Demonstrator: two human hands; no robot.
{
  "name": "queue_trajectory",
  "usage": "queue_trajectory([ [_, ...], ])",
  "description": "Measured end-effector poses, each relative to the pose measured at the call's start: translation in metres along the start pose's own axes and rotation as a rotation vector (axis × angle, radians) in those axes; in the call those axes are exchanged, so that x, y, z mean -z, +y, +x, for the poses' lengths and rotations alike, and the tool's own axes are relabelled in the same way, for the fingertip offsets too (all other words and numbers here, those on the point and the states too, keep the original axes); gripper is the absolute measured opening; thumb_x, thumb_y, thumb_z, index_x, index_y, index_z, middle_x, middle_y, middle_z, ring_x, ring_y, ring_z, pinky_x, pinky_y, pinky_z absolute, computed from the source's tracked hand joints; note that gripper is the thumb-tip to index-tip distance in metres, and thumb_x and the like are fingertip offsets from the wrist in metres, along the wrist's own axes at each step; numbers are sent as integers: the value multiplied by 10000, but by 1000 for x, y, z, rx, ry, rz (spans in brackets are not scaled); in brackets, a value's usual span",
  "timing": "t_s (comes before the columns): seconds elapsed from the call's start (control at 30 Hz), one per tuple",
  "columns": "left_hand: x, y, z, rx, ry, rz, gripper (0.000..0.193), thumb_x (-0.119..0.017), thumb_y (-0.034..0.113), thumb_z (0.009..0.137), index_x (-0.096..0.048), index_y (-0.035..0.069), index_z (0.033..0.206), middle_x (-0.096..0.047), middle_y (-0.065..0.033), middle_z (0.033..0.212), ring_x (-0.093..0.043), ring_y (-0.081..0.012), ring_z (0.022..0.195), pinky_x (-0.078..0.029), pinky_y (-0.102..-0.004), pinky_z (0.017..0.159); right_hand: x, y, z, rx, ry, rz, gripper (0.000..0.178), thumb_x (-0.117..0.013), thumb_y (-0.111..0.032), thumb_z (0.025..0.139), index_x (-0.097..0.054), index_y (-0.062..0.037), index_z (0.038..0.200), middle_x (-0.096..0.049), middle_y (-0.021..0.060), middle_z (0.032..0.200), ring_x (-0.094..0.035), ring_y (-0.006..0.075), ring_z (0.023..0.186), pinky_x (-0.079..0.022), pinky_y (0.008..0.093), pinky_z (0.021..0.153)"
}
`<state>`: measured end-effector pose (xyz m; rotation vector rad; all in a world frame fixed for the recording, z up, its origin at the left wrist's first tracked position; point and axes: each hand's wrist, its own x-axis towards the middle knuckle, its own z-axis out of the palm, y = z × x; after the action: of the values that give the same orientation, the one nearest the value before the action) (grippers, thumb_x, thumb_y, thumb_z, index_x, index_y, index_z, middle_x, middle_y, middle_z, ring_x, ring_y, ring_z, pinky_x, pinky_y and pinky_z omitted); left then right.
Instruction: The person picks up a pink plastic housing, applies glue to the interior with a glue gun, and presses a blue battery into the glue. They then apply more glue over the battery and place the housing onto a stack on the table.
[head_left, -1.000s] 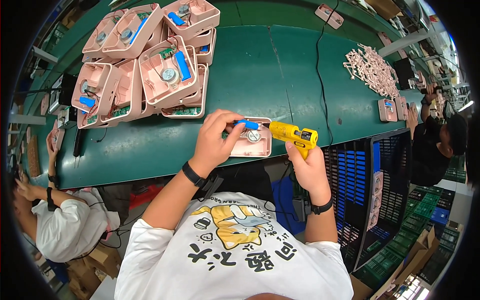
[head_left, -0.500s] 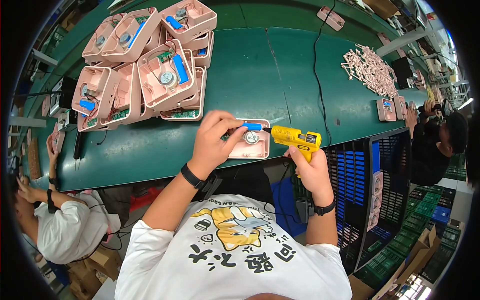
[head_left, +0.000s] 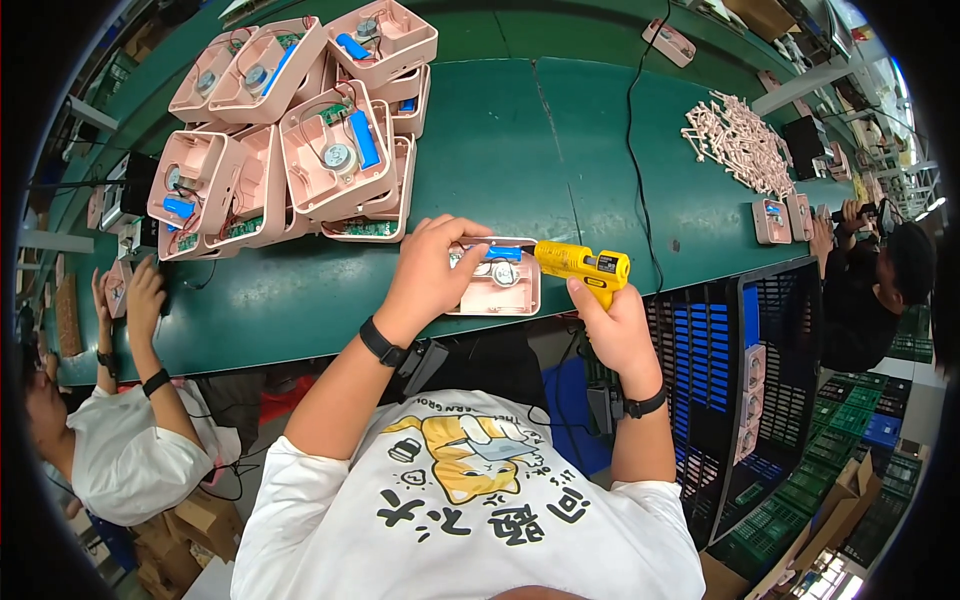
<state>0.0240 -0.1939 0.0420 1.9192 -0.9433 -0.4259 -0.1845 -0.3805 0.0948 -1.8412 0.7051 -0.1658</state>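
On the table near its front edge lies an open pink plastic housing [head_left: 493, 301]. Inside it are a blue cylindrical battery [head_left: 503, 253] and a round silver speaker [head_left: 506, 273]. My left hand [head_left: 436, 268] grips the housing's left side, with the thumb by the battery's left end; its fingers hide that side of the housing. In my right hand [head_left: 620, 325] is a yellow glue gun [head_left: 580, 264], held by its handle. The gun points left, and its nozzle tip reaches over the housing's right rim, close to the battery's right end.
Similar pink housings [head_left: 335, 155] are stacked at the left. At the right lies a heap of small pink parts [head_left: 738, 140]. A black cable [head_left: 632, 130] crosses the green table [head_left: 490, 150]. A dark crate [head_left: 700, 370] stands at the right front. Co-workers sit on both sides.
My left fingers have shifted left and down, and the battery lies lower in the housing. The glue gun has moved left and slightly up. The left co-worker's hand has risen over the table.
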Motion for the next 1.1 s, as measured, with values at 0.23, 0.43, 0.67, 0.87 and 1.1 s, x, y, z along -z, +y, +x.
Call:
queue_trajectory([
  [0.23,-4,-10,-2,12,-11,-36,216,-791,53,993,-814,45,1208,-741,-79,1055,-675,-216,1001,-573,-349,917,-1,8,-19,45,62,20,259,-729,-210,1087,-757,39,1156,-729,-1,856,-609,72,680,-477,272,600],
  [0.43,-3,-11,-3,8,-4,-89,212,-777,46,1003,-814,44,1212,-744,-78,1075,-664,-208,1023,-572,-345,920,0,5,-17,3,18,-12,271,-732,-194,1084,-755,53,1194,-753,13,893,-651,102,726,-519,292,660],
  [0.67,-1,-18,-6,-66,-42,-4,274,-670,107,1052,-785,92,1300,-752,-68,1241,-633,-245,1132,-503,-387,1027,-4,-13,-23,101,72,-200,274,-749,-193,1051,-779,23,1216,-799,138,903,-749,245,769,-571,366,726],
  [0.87,8,-10,-11,-85,-90,31,436,-560,67,980,-726,118,1381,-712,-51,1365,-607,-267,1198,-415,-432,1114,-17,-15,-13,164,7,-48,257,-734,-170,1066,-762,35,1218,-802,118,950,-732,199,809,-567,344,749],
  [1.1,6,-13,-12,-102,-87,30,541,-505,41,902,-705,125,1397,-693,-55,1396,-593,-278,1251,-399,-448,1125,-34,-24,0,151,-95,-90,250,-723,-183,1077,-757,35,1195,-796,112,936,-733,191,802,-564,339,742],
])
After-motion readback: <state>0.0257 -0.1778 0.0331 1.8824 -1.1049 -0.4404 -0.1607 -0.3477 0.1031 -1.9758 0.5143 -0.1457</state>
